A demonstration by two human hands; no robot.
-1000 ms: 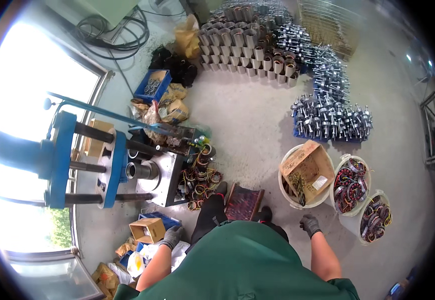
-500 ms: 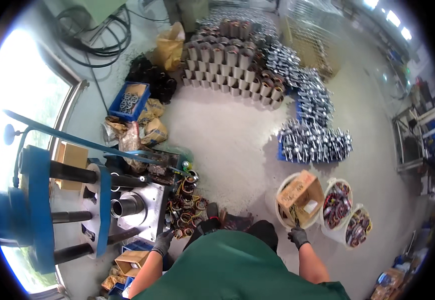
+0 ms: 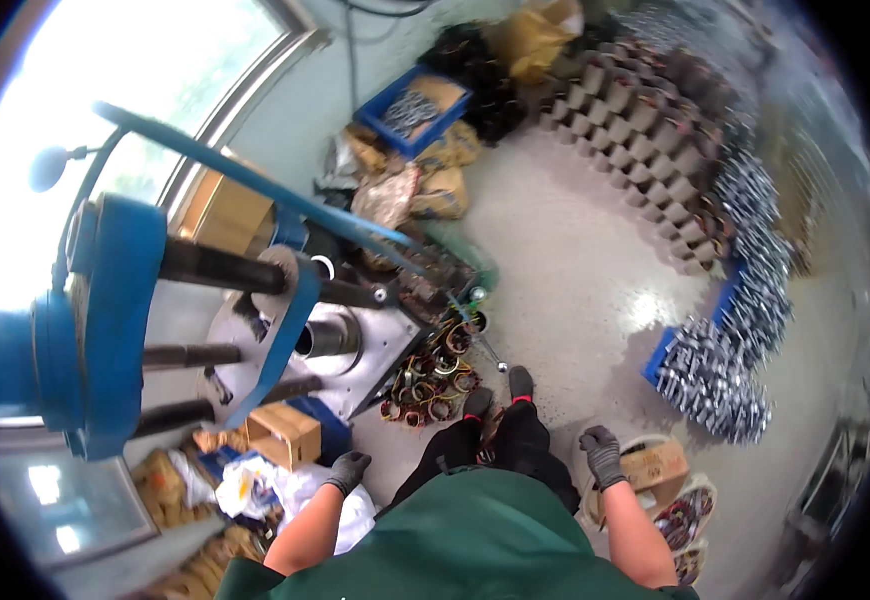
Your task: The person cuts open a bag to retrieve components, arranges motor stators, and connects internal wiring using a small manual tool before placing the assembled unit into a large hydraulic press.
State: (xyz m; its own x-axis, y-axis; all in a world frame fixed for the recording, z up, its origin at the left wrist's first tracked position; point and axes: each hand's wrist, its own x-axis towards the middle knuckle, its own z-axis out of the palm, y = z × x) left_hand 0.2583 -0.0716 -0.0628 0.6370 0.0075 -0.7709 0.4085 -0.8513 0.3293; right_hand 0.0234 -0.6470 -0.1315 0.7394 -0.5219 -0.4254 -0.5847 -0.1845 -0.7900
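My left hand [image 3: 348,471], in a dark grey glove, hangs beside my left leg, close to a white plastic bag [image 3: 325,503]. Its fingers are curled in, and nothing shows in them. On the other side my right hand [image 3: 603,456], in a grey striped glove, is held out with the fingers folded into a loose fist; no object shows in it. Just beyond that hand a cardboard box [image 3: 655,464] sits tilted on a white bucket, partly hidden by my arm. Wound copper motor parts [image 3: 433,378] lie heaped on the floor ahead of my left foot.
A blue press [image 3: 120,325] with thick dark columns and a steel plate [image 3: 360,385] stands at the left. Grey cylinders [image 3: 645,150] are stacked at the far right, beside piles of shiny metal parts [image 3: 715,380]. A blue crate [image 3: 415,110] rests near the wall.
My view has turned left, toward the press. The right hand has come away from the cardboard box and its bucket. My feet now show further forward on the floor.
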